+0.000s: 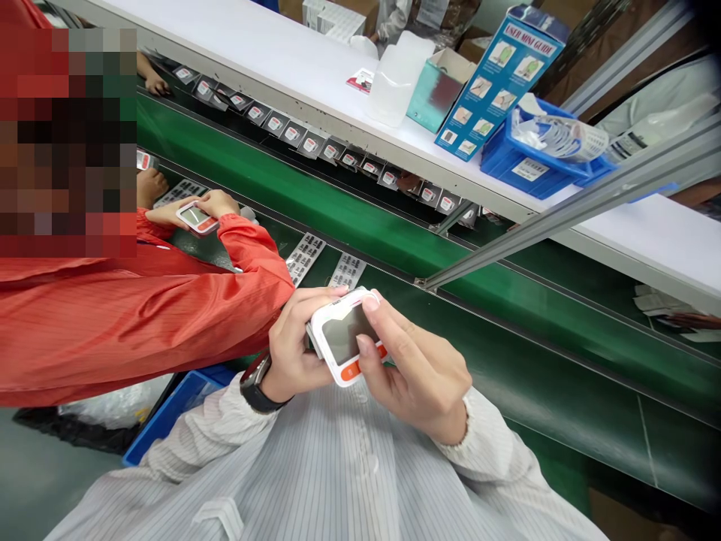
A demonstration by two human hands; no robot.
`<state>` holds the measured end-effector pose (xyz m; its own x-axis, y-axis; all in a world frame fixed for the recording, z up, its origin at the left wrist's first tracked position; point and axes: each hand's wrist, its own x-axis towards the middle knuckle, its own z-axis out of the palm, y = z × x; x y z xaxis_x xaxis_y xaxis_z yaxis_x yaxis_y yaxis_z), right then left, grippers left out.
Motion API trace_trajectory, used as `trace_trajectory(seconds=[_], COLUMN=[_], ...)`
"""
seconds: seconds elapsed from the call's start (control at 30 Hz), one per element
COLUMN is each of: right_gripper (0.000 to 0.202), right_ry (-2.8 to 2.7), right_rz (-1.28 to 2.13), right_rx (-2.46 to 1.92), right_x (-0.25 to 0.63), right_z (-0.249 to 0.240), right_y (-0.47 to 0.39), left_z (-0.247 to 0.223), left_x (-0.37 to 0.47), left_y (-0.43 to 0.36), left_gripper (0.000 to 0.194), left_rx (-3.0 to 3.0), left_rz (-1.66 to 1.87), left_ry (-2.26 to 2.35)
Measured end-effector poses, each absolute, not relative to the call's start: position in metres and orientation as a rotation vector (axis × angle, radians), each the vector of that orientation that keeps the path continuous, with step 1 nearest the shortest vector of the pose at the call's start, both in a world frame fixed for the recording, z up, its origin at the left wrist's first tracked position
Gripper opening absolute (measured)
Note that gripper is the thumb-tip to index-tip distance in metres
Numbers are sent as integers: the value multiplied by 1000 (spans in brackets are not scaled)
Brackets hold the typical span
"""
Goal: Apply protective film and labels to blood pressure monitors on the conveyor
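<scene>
A white handheld meter (348,336) with a grey screen and orange buttons is held in front of my chest, tilted. My left hand (296,342) is closed round its left side, with a black watch (262,383) on the wrist. My right hand (417,361) is closed at the meter's right side. Its index fingertip touches the upper right corner, and its thumb rests over the screen's right part near an orange button. Just beyond the meter, sheets of printed labels (347,270) lie on the green work surface (478,353).
Left of me, a person in a red sleeve (236,323) holds a similar meter (197,218). A green conveyor belt (338,188) runs across, with a row of small packs (293,135) behind. Above stands a white shelf (253,52) with a blue box (501,83) and blue bin (529,169); a metal strut (507,244) slants down.
</scene>
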<state>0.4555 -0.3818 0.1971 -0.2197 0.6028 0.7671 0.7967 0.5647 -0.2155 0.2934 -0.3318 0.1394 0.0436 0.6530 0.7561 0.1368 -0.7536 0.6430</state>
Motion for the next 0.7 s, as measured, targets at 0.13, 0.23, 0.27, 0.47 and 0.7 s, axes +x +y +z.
trace_trajectory(seconds=[0.13,0.23,0.27,0.47,0.7], right_gripper=[61,63,63,55,48], right_ry=[-1925,-1925,-1926,-1928,-1867], right_rz=[-271,-275,-277,-280,-276], right_rx=[-1107,-1107,-1109,-1098,-1147], right_x=[456,456,456,458,456], right_z=[198,199,199,200,193], right_y=[-382,-382,-381,-380,-378], left_z=[140,139,139,138,138], left_x=[294,294,294,295,295], left_y=[-333,-333,-333,-331,-330], left_gripper=[53,55,55,58,58], left_rx=[1936,1940,1938,1916,1892], left_rz=[1739,1750,1751,1755,1726], left_ry=[825,818,816,787,816])
